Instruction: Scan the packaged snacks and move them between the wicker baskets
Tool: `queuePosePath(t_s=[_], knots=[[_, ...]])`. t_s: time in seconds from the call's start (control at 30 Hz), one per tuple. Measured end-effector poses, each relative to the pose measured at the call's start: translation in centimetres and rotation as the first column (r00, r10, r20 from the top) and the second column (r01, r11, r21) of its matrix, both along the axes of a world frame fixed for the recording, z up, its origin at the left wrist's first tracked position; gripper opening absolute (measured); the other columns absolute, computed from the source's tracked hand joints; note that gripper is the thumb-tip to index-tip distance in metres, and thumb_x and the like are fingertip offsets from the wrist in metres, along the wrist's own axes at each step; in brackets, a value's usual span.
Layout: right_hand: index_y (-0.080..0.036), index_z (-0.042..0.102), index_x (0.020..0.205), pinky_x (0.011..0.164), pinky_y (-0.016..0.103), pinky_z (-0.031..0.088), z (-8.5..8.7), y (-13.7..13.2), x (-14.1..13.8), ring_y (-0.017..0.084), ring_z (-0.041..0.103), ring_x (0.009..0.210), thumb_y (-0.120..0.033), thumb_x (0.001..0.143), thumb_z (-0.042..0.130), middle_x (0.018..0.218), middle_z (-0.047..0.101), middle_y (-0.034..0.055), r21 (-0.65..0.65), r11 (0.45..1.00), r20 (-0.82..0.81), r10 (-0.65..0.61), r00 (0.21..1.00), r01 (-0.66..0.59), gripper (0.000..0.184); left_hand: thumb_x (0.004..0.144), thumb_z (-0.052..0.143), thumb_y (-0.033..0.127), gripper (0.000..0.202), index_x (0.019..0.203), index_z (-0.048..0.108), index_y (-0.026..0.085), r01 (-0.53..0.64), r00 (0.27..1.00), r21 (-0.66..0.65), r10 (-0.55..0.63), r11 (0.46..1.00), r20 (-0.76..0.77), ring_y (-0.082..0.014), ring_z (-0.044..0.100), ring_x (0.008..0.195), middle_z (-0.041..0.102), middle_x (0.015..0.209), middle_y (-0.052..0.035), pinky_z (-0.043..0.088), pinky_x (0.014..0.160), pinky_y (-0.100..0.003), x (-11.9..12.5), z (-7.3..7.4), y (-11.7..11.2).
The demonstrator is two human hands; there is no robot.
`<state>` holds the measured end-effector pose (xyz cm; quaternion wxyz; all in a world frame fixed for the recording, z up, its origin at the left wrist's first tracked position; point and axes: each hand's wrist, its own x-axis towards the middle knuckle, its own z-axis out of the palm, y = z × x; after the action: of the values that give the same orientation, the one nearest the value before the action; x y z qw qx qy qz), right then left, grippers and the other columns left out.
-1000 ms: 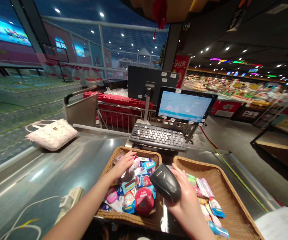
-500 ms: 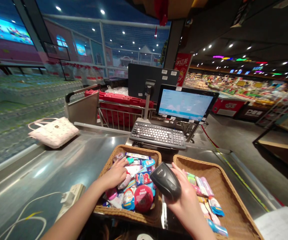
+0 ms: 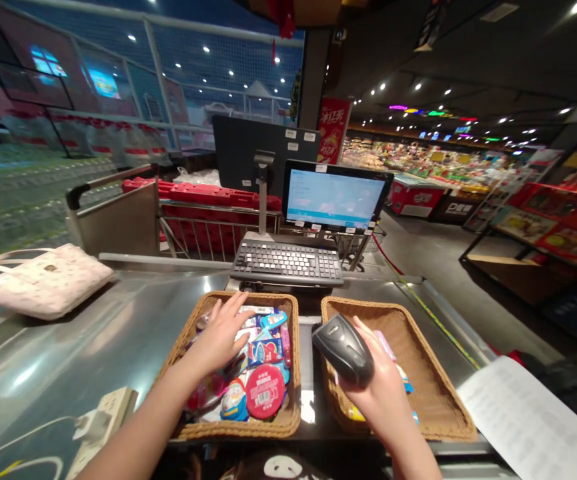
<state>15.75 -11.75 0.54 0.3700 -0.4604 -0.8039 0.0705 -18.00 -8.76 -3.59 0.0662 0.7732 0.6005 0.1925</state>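
My left hand [image 3: 221,335] is spread, palm down, over the left wicker basket [image 3: 294,373], fingers apart above the packets. That basket is full of small packaged goods, among them a round red tub [image 3: 266,391], a blue-and-red packet [image 3: 265,351] and a blue-and-white pack with a rounded top [image 3: 234,400]. Wrapped in my right hand [image 3: 379,373] is a black barcode scanner [image 3: 344,350], held over the near left part of the right wicker basket [image 3: 431,393]. A few small packets lie in this basket, partly hidden by my hand and wrist.
Behind the baskets stand a keyboard [image 3: 288,260] and a lit monitor [image 3: 335,197]. A pale handbag [image 3: 51,280] rests on the metal counter [image 3: 133,320] at left, with a power strip [image 3: 105,427] nearer. Printed paper [image 3: 533,413] lies at right; a shopping cart [image 3: 198,227] stands beyond.
The view has turned right. My left hand has lifted off the packets and its fingers have spread. My right hand still grips the scanner, now over the right basket instead of the gap.
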Motion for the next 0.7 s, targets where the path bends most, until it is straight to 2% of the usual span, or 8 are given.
queuePosePath(t_s=[0.1, 0.23, 0.33, 0.5, 0.6, 0.7], knots=[[-0.02, 0.059, 0.126, 0.113, 0.062, 0.036, 0.2, -0.3, 2.8, 0.035, 0.047, 0.137, -0.027, 0.081, 0.061, 0.131, 0.063, 0.0115, 0.032, 0.994, -0.02, -0.1, 0.995, 0.101, 0.046, 0.089, 0.057, 0.033, 0.039, 0.126, 0.062, 0.02, 0.076, 0.996, 0.018, -0.077, 0.997, 0.036, -0.0346, 0.023, 0.149, 0.033, 0.158, -0.0153, 0.013, 0.12, -0.064, 3.0, 1.6, 1.6], [-0.021, 0.059, 0.127, 0.116, 0.058, 0.034, 1.0, -1.0, 6.4, 0.033, 0.05, 0.134, -0.029, 0.084, 0.06, 0.129, 0.064, 0.0104, 0.064, 0.959, -0.101, -0.267, 0.958, 0.274, 0.044, 0.09, 0.06, 0.038, 0.039, 0.125, 0.062, 0.021, 0.234, 0.967, 0.018, -0.235, 0.972, 0.095, -0.0351, 0.02, 0.15, 0.033, 0.159, -0.0154, 0.009, 0.12, -0.064, 7.9, 2.9, 4.1], [-0.02, 0.055, 0.132, 0.117, 0.058, 0.033, 1.2, -1.6, 8.6, 0.033, 0.052, 0.133, -0.031, 0.084, 0.062, 0.134, 0.061, 0.0107, 0.096, 0.929, -0.145, -0.343, 0.928, 0.358, 0.05, 0.087, 0.064, 0.037, 0.039, 0.123, 0.063, 0.022, 0.369, 0.918, 0.028, -0.369, 0.929, 0.144, -0.0356, 0.02, 0.15, 0.035, 0.157, -0.0155, 0.008, 0.119, -0.066, 12.2, 2.5, 6.1], [-0.02, 0.052, 0.135, 0.116, 0.059, 0.033, 1.1, -2.1, 11.1, 0.034, 0.054, 0.131, -0.032, 0.082, 0.065, 0.134, 0.062, 0.0115, 0.064, 0.911, -0.156, -0.394, 0.906, 0.407, 0.056, 0.076, 0.074, 0.027, 0.039, 0.113, 0.068, 0.018, 0.534, 0.839, -0.012, -0.528, 0.846, 0.129, -0.0399, 0.022, 0.148, 0.038, 0.155, -0.0191, 0.007, 0.118, -0.068, 19.6, 0.6, 9.3], [-0.02, 0.053, 0.135, 0.116, 0.06, 0.032, 1.0, -2.0, 12.0, 0.035, 0.052, 0.132, -0.034, 0.081, 0.067, 0.133, 0.063, 0.0117, 0.059, 0.91, -0.165, -0.397, 0.903, 0.411, 0.057, 0.071, 0.077, 0.023, 0.045, 0.114, 0.068, 0.014, 0.653, 0.753, -0.097, -0.658, 0.751, -0.02, -0.0413, 0.022, 0.148, 0.033, 0.156, -0.023, 0.01, 0.117, -0.068, 23.4, -0.4, 10.4], [-0.019, 0.054, 0.133, 0.117, 0.06, 0.03, 0.8, -1.7, 12.8, 0.035, 0.052, 0.133, -0.034, 0.081, 0.067, 0.131, 0.063, 0.0122, 0.047, 0.909, -0.208, -0.397, 0.894, 0.414, 0.056, 0.071, 0.077, 0.024, 0.052, 0.121, 0.066, 0.016, 0.78, 0.564, -0.212, -0.808, 0.589, -0.17, -0.0393, 0.024, 0.148, 0.032, 0.157, -0.0215, 0.013, 0.116, -0.068, 26.5, -1.9, 11.0]])
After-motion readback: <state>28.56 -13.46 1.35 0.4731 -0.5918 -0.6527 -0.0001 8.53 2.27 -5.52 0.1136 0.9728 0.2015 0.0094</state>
